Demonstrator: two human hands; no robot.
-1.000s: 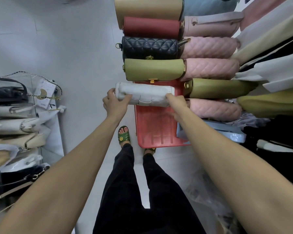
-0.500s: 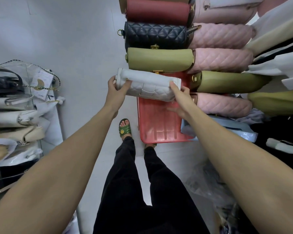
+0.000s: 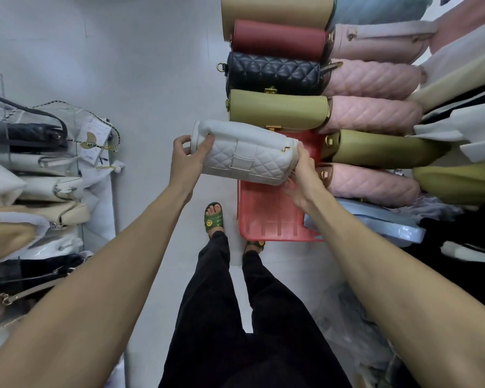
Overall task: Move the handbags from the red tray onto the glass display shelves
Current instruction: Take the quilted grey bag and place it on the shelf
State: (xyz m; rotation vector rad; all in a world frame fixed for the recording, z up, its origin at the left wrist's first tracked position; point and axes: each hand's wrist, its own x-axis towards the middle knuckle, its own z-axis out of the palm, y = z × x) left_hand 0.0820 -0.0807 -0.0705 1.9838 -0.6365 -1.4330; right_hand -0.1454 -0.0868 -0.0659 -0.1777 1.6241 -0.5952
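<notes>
A white quilted handbag (image 3: 247,154) hangs in the air above the red tray (image 3: 275,217), tilted with its quilted face toward me. My left hand (image 3: 189,156) grips its left end, and my right hand (image 3: 303,175) presses its right end. The tray still carries a row of handbags: tan, red (image 3: 277,39), black quilted (image 3: 272,72) and olive (image 3: 277,109). Beside them lie pink quilted bags (image 3: 373,77) and another olive one (image 3: 381,148). The glass display shelves (image 3: 73,141) stand at the left and hold several bags.
My legs in black trousers and green sandals (image 3: 214,218) stand on the white floor beside the tray. Folded clothes and plastic-wrapped items (image 3: 375,219) are piled at the right. Chain straps and a paper tag (image 3: 94,137) hang at the shelf's edge.
Both hands have lifted the white bag off the tray and rolled it, so its quilted face and strap now show. It has shifted a little leftward.
</notes>
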